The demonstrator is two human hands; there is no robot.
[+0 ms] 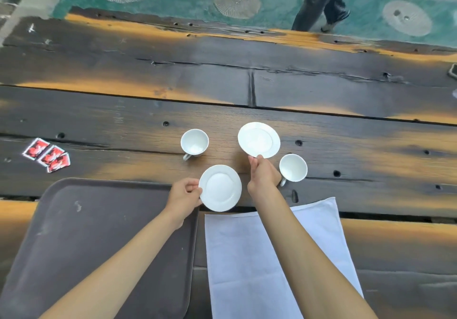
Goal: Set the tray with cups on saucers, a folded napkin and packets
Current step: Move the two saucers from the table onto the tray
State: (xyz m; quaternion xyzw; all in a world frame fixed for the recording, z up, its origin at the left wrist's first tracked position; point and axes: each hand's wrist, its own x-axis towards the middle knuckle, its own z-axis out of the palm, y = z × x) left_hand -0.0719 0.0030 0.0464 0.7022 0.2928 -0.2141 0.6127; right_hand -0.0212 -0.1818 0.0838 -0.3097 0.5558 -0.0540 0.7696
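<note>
Two round white china saucers, near (pixel 220 188) and far (pixel 259 140), rim-pinched by left hand (pixel 184 194) and right hand (pixel 262 174); likely brittle, slick.

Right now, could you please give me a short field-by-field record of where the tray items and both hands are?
tray: empty, near left
left hand: grips near saucer by its rim
right hand: grips far saucer by its rim
cups: empty, on table, off saucers
napkin: lying flat, right of tray
packets: on table beyond tray
</note>
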